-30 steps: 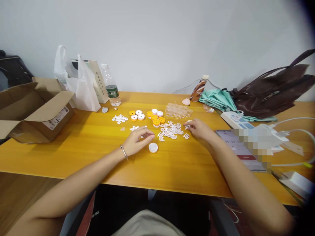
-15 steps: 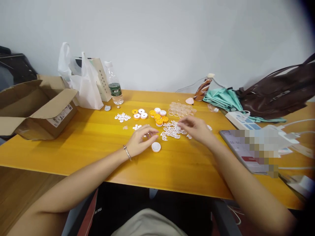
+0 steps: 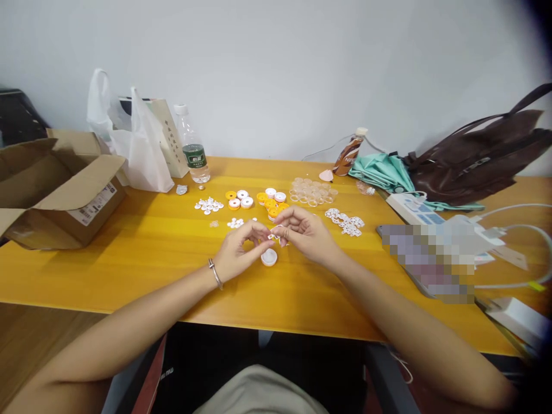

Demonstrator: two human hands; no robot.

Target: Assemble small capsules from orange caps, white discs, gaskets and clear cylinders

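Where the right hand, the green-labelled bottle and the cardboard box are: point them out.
Right hand (image 3: 307,234): head view, on the back of the hand.
Green-labelled bottle (image 3: 195,156): head view, on the label.
Cardboard box (image 3: 88,187): head view, on the front flap.

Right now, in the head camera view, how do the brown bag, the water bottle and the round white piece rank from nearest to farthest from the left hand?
From the left hand:
1. Round white piece: just right of it.
2. Water bottle: behind, to the left.
3. Brown bag: far right.
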